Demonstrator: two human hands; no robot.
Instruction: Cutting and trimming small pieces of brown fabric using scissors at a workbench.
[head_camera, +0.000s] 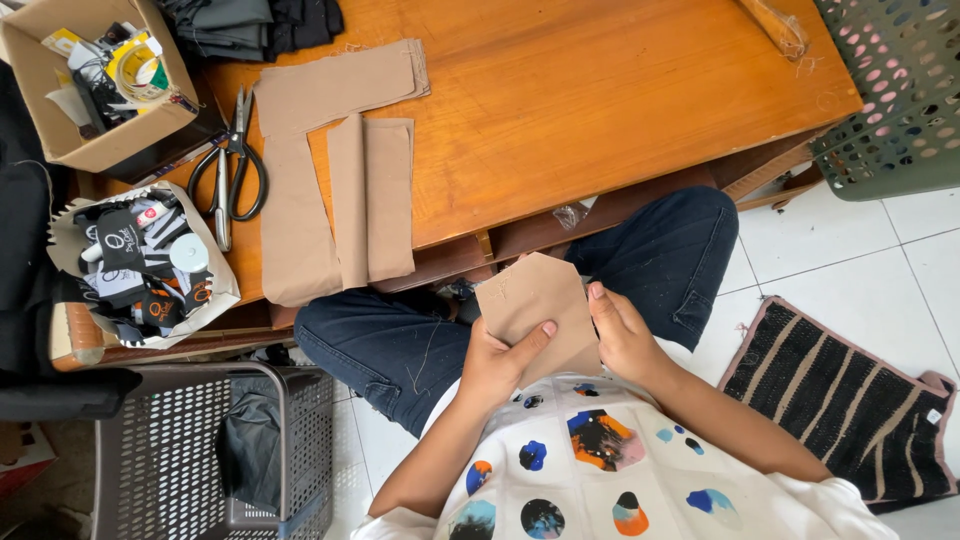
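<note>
Below the wooden desk (600, 90), left hand (492, 362) and right hand (625, 335) each pinched the tan fabric piece (535, 305), grips closed on its edges.

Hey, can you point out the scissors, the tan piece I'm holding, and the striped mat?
Scissors (228, 170): head view, on the blades near the pivot.
Tan piece (528, 298): head view, middle of its face, between both hands.
Striped mat (835, 400): head view, middle of its dark weave.
</note>
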